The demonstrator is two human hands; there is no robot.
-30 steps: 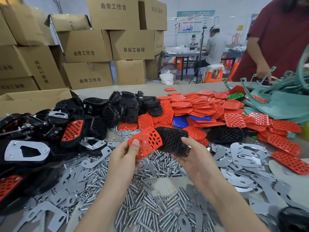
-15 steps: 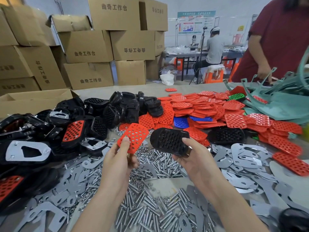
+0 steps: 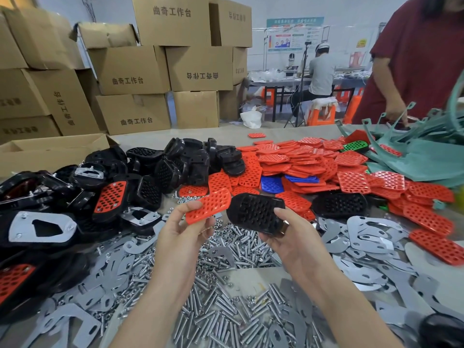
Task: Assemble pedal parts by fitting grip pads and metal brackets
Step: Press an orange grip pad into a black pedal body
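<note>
My left hand point(image 3: 182, 231) pinches a red perforated grip pad point(image 3: 209, 205) by its lower edge, held above the table. My right hand point(image 3: 292, 238) grips a black pedal body point(image 3: 254, 213) with a studded face, just to the right of the pad. A small gap separates the pad from the pedal body. Below both hands lies a heap of silver bolts point(image 3: 226, 312). Grey metal brackets point(image 3: 364, 237) are spread to the right and left of the bolts.
Black pedal bodies point(image 3: 185, 162) pile up at the left and centre back, some fitted with red pads and brackets. A heap of red pads point(image 3: 308, 162) fills the right. Teal parts point(image 3: 426, 151) lie far right, beside a person in a dark red shirt point(image 3: 416, 59). Cardboard boxes point(image 3: 130, 69) stand behind.
The red pad moved away from the black pedal body to the left, then came back closer and turned flatter. My right hand tilted the pedal body slightly.
</note>
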